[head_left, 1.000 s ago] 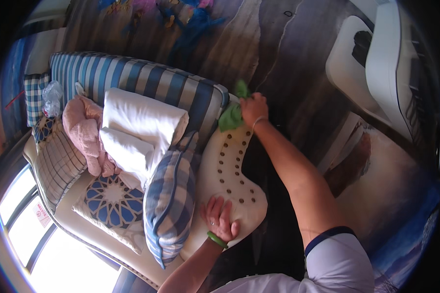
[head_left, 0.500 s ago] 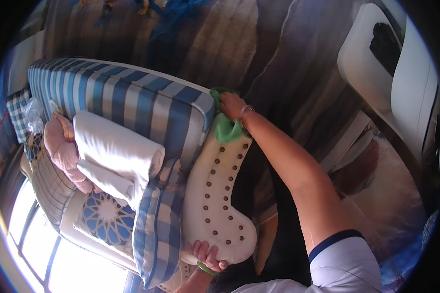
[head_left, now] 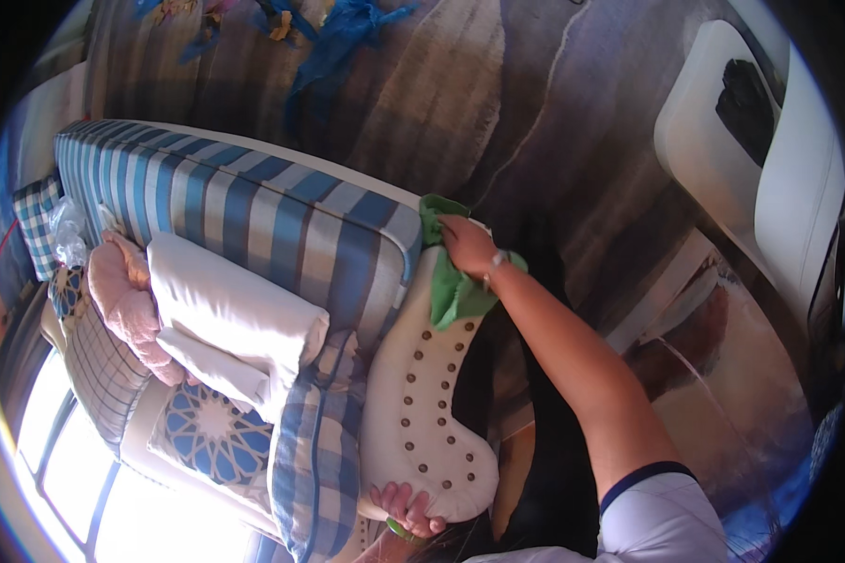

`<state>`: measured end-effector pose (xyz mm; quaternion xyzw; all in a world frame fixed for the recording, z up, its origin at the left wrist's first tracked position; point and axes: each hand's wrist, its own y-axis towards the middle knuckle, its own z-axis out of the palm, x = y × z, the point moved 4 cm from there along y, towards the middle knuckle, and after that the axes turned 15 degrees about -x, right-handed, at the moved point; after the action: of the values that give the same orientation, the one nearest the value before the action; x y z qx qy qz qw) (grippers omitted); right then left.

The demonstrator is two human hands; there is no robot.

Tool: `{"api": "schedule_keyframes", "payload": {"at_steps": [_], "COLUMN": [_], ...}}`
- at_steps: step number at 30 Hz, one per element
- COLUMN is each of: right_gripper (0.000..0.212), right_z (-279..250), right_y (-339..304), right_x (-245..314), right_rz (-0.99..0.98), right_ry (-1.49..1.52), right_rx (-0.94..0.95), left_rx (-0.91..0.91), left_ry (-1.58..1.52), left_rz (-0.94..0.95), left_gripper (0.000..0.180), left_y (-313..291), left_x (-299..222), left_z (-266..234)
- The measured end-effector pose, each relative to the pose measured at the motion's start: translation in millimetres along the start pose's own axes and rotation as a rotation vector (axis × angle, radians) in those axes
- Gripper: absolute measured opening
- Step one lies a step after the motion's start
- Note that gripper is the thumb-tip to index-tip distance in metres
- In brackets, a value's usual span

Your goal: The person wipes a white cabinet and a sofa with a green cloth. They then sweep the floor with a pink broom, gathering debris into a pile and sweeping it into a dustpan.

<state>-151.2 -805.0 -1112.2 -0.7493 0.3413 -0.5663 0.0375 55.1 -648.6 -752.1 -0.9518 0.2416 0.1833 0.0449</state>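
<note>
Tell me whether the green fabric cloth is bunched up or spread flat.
Bunched up: the green fabric cloth is gathered and creased around the right hand, with a loose flap over the off-white, dark-studded sofa armrest.

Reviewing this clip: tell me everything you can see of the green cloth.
The green cloth is plain, looks thin and soft, and is creased and bunched. The right hand holds it across the middle, hiding that part; one portion shows beyond the fingers and a larger, loose flap spreads below the hand. It lies against the far end of the cream, studded sofa arm, near the striped seat cushion's corner.
</note>
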Motion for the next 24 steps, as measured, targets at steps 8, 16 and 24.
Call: {"api": "schedule_keyframes", "payload": {"at_steps": [8, 16, 24], "right_gripper": [0.032, 0.033, 0.035], "right_z": [90.8, -31.9, -76.2], "right_y": [106.2, 2.5, -37.1], "right_x": [4.5, -68.2, -50.1], "right_rz": [0.030, 0.253, 0.454], "right_ry": [0.383, -0.184, 0.223], "right_rx": [0.361, 0.347, -0.094], "left_rx": [-0.012, 0.001, 0.033], "left_ry": [-0.001, -0.035, -0.094], "left_rz": [0.049, 0.001, 0.016], "left_gripper": [0.038, 0.038, 0.048], "left_y": [13.0, 0.2, 15.5], "left_x": [7.5, 2.1, 2.2], "left_z": [8.2, -1.2, -4.2]}}
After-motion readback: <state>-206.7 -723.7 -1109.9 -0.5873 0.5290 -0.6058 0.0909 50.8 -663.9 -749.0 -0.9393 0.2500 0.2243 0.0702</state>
